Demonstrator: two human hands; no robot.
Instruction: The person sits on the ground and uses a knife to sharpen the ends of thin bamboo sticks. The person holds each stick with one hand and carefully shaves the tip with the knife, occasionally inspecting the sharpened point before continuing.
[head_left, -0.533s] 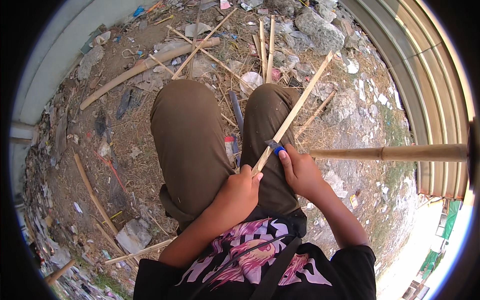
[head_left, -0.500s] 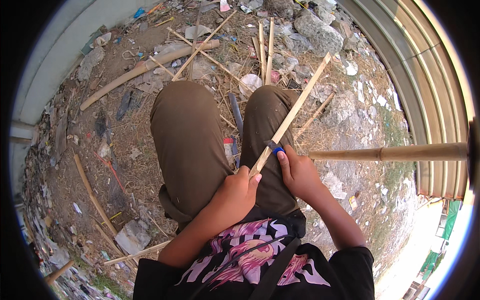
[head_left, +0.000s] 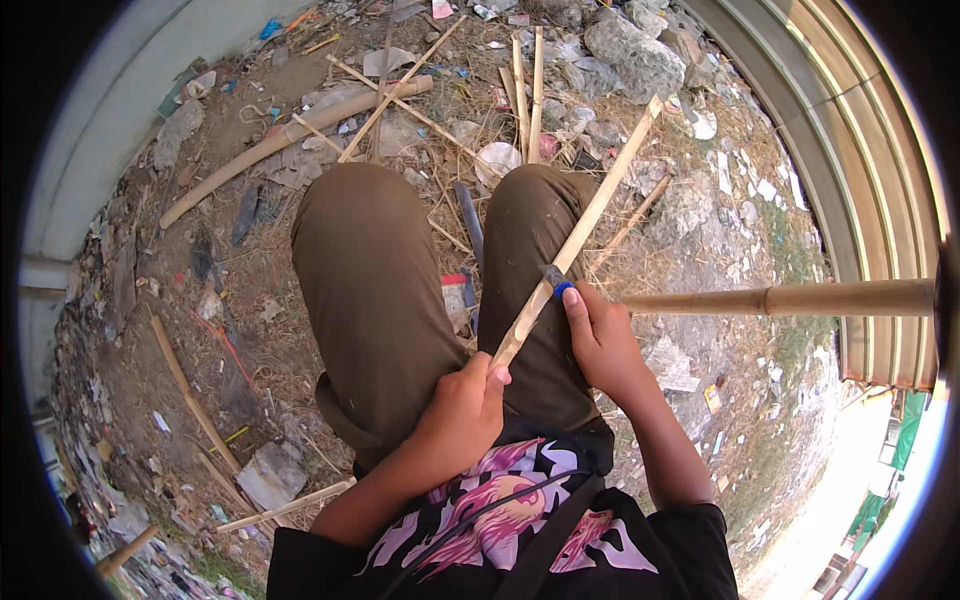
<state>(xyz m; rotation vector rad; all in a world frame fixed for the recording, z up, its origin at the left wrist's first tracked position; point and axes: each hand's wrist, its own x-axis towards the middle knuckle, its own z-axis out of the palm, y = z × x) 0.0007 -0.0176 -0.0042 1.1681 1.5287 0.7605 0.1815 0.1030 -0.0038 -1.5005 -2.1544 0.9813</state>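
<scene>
A long pale bamboo strip (head_left: 595,210) slants across my right thigh, its far tip up to the right. My left hand (head_left: 466,408) is closed around its near end, in front of my lap. In my right hand (head_left: 606,345) is a small knife (head_left: 558,282) with a dark blade and a blue part near the thumb. The blade lies against the strip, about a third of the way up from my left hand. Most of the knife's handle is hidden inside my fingers.
A thick bamboo pole (head_left: 790,299) reaches in from the right. Beyond my knees lie a curved bamboo piece (head_left: 270,150), several thin strips (head_left: 537,90) and a rock (head_left: 632,57). Litter and dry grass cover the ground. Corrugated sheeting (head_left: 850,130) stands at the right.
My right hand and the knife have moved slightly up the strip, and the blade's angle has changed. My left hand keeps its hold and sits slightly lower in view.
</scene>
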